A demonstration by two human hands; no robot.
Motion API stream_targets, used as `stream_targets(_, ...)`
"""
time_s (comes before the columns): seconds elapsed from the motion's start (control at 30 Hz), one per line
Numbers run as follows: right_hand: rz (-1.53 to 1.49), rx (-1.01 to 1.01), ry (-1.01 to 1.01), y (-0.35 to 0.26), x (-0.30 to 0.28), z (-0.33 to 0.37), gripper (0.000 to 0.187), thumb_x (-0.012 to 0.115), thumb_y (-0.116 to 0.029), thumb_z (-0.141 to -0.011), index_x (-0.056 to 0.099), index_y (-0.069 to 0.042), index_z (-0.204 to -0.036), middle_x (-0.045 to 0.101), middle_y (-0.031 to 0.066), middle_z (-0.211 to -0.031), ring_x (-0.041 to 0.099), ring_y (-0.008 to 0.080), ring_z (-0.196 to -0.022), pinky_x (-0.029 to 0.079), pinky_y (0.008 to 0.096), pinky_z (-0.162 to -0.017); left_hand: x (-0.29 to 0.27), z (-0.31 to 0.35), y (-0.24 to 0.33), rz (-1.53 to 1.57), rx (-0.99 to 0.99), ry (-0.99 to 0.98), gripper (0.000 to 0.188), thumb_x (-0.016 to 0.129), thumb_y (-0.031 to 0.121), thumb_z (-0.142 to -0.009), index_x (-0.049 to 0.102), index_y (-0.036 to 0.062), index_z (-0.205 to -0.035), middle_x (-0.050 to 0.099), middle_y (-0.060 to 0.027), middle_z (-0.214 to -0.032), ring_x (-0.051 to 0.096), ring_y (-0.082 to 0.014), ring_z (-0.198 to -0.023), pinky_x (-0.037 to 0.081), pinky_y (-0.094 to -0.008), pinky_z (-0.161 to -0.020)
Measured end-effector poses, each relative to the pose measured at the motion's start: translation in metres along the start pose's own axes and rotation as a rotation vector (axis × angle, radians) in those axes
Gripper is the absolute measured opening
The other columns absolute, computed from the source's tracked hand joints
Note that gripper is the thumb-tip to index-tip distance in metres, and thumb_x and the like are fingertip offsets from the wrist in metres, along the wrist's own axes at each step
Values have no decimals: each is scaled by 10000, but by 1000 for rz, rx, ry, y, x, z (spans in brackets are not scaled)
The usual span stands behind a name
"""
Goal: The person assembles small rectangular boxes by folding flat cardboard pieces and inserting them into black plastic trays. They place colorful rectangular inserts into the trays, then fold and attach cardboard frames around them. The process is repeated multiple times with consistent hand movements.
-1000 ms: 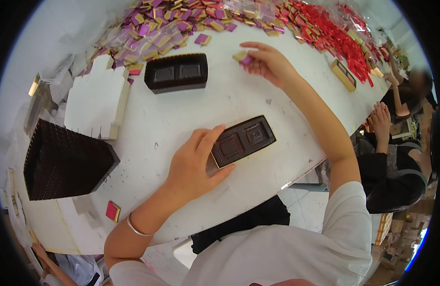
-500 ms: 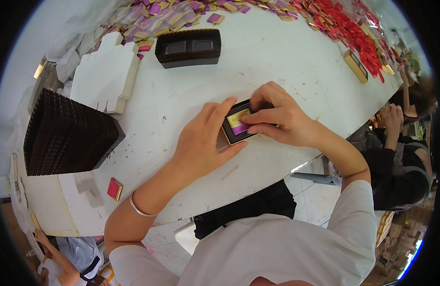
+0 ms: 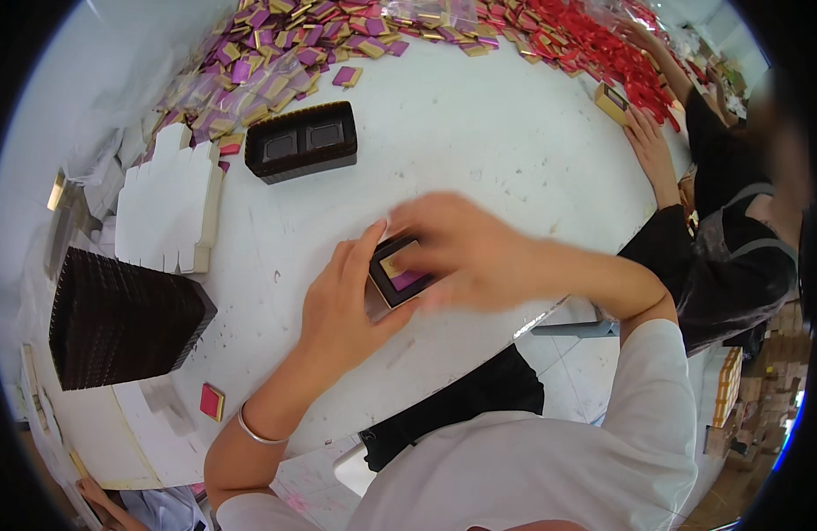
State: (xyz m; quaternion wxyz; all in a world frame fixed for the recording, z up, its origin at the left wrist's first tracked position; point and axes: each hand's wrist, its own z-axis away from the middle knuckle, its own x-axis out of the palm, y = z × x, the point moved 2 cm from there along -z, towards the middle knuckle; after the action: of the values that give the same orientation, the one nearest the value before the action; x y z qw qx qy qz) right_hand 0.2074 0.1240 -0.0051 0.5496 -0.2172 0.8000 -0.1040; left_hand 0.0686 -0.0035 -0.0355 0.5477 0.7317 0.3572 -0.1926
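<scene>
A small open box (image 3: 374,272) with a dark inside and a pale gold edge rests on the white table in front of me. In it lies a flat gold-and-purple wrapped piece (image 3: 405,280). My left hand (image 3: 336,296) grips the box from the left, fingers along its far side and thumb along its near side. Over the box's right part comes my right hand (image 3: 466,252), smeared by motion. Its fingers cover some of the wrapped piece, and whether they pinch anything does not show.
A dark two-compartment tray (image 3: 302,142) stands ahead, near white flat cartons (image 3: 169,199) and a stack of dark trays (image 3: 125,319). Purple-gold pieces (image 3: 289,40) and red ribbons (image 3: 621,66) heap at the back. A co-worker's hand (image 3: 652,155) touches a gold box (image 3: 611,102). One pink piece (image 3: 212,402) lies near left.
My view has shifted. My right hand, sharp before with fingertips on the wrapped piece, is now blurred over the box. At the right, a co-worker's hand has come to the gold box.
</scene>
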Motion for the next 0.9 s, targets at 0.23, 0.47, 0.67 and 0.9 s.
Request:
stream_targets(0.23,602,630,639,257,-82,40,401,627,-146,-820,551,-45,-1201,550,172,-1240,510,324,-1157,385,387,-994,-1,1,-4,30,-4,-28,832,783,224,-677,337,68,-1362,531,-136,-987,576,-280,-804,491,-347,-642)
stream_targets(0.47,399,991,537,322,-104,23,413,590,-175,-832,545,-29,-1216,544,190,-1245,505,325,-1167,389,387,-984,-6,-1,-6,-26,3,-54,859,803,192,-644,337,65,-1355,521,-127,-997,571,-201,-680,498,-291,-592)
stream_targets(0.67,603,1013,625,347,-143,83,283,556,-170,-829,643,-46,-1067,625,177,-1048,590,322,-980,461,399,-867,-2,-4,-5,75,-28,-54,823,801,203,-649,373,64,-1338,529,-125,-989,578,-215,-706,499,-299,-580)
stream_targets(0.9,798,647,424,315,-136,93,328,612,-297,-812,671,3,-932,661,178,-888,616,332,-829,473,413,-760,0,-6,-6,71,11,-20,811,797,205,-653,384,77,-1340,534,-115,-982,573,-208,-665,482,-298,-551)
